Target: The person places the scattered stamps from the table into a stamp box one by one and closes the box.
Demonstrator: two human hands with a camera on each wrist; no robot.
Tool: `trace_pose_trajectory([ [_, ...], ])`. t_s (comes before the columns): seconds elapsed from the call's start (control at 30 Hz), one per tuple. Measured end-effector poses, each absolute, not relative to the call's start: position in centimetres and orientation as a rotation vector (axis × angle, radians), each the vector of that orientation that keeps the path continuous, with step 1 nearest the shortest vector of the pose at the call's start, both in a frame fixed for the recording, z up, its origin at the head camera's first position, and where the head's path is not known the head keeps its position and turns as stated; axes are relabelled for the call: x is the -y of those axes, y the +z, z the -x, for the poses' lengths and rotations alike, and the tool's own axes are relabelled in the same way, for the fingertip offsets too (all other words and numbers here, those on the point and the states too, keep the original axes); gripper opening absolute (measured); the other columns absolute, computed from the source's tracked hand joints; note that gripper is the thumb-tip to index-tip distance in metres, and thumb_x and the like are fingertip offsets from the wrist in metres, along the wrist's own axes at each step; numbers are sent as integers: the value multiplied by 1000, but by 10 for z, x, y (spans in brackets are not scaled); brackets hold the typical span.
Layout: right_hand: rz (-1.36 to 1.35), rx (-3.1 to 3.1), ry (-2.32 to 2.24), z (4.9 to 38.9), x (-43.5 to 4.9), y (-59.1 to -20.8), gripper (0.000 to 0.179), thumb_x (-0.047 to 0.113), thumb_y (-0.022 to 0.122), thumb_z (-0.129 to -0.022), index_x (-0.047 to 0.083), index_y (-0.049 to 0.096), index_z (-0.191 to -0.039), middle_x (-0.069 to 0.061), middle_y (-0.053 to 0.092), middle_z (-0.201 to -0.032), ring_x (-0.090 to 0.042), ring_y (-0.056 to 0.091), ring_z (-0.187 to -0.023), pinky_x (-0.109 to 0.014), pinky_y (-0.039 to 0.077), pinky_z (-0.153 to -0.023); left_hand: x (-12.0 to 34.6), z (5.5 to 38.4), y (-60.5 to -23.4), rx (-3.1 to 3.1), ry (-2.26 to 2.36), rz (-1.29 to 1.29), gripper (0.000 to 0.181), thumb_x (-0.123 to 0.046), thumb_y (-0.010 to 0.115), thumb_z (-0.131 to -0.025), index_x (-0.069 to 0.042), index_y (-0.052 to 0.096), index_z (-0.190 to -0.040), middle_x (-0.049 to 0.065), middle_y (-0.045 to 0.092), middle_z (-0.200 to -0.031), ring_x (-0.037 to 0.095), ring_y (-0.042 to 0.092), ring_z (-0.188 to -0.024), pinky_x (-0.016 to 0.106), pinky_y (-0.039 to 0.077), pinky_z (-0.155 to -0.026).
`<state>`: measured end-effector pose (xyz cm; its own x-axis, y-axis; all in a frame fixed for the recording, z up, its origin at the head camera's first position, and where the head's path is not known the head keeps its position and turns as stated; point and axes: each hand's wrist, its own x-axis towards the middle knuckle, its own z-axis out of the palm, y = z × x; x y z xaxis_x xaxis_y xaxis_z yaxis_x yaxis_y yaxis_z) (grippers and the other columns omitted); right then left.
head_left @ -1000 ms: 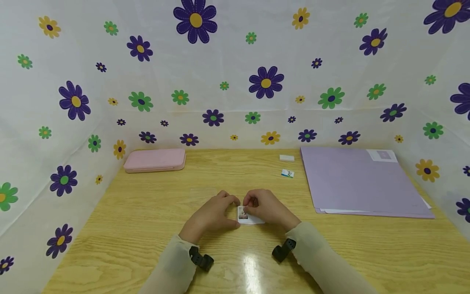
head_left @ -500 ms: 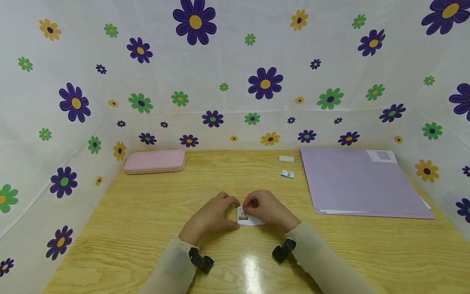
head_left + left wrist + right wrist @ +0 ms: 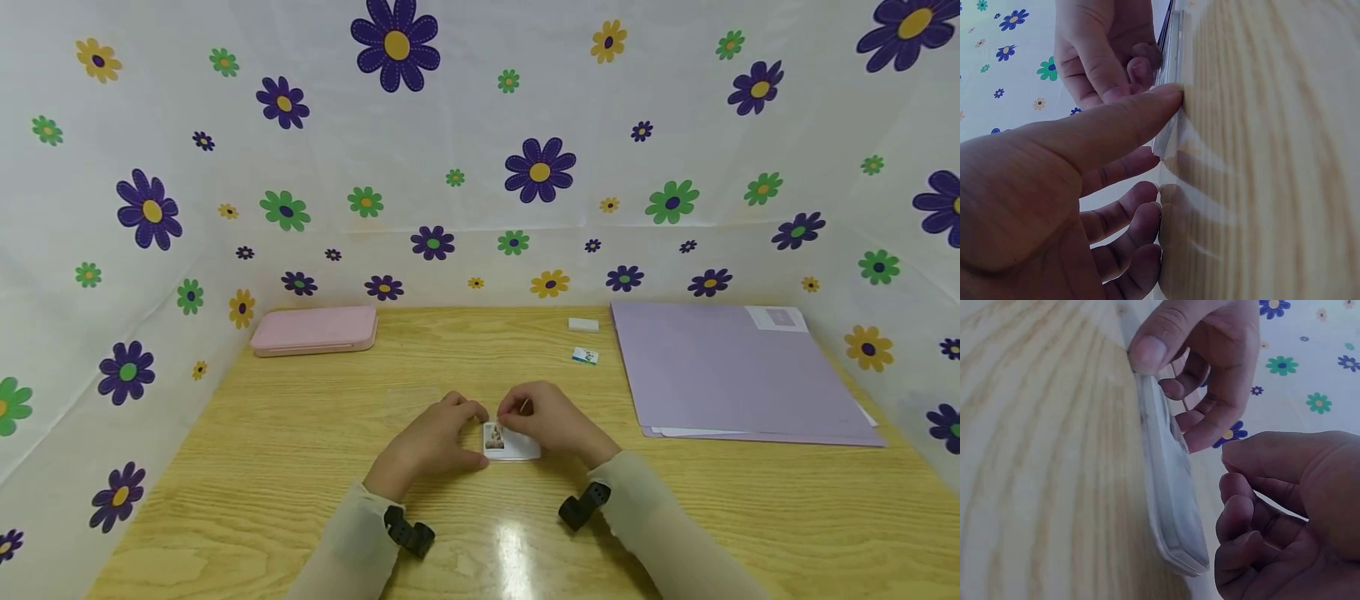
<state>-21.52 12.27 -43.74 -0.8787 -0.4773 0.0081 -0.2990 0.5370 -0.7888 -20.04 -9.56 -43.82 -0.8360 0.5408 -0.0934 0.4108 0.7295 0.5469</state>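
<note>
A small flat white rectangular block [image 3: 519, 447], with a small picture [image 3: 493, 437] on its left end, lies on the table in front of me. My left hand [image 3: 435, 437] holds its left end, thumb at the near edge and forefinger at the far edge. The block's side [image 3: 1169, 128] looks clear in the left wrist view. My right hand [image 3: 547, 421] hovers over the block, thumb and forefinger tips together beside the picture's upper corner. In the right wrist view its fingers are curled next to the block [image 3: 1175, 494], and nothing shows between them.
A faint clear plastic piece [image 3: 411, 398] lies behind my left hand. Farther back are a pink pencil case [image 3: 313, 330], a white eraser-like block [image 3: 583, 324], a small printed piece [image 3: 585, 356] and a purple folder [image 3: 738, 375] with papers under it. Flowered cloth surrounds the table.
My right hand has lifted slightly and moved back from the picture, uncovering more of the picture and block. My left hand keeps its hold.
</note>
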Motion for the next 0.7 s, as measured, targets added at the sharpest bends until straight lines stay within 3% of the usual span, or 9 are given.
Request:
trace_pose_trajectory([
  [0.7, 562, -2719, -1267, 224, -156, -423, 11, 17, 66, -96, 9, 73, -98, 4, 65, -91, -17, 58, -82, -35, 48, -73, 95, 199, -437, -2677, 776, -736, 52, -28, 85, -80, -15, 61, -124, 4, 51, -118, 22, 53, -104, 43, 44, -93],
])
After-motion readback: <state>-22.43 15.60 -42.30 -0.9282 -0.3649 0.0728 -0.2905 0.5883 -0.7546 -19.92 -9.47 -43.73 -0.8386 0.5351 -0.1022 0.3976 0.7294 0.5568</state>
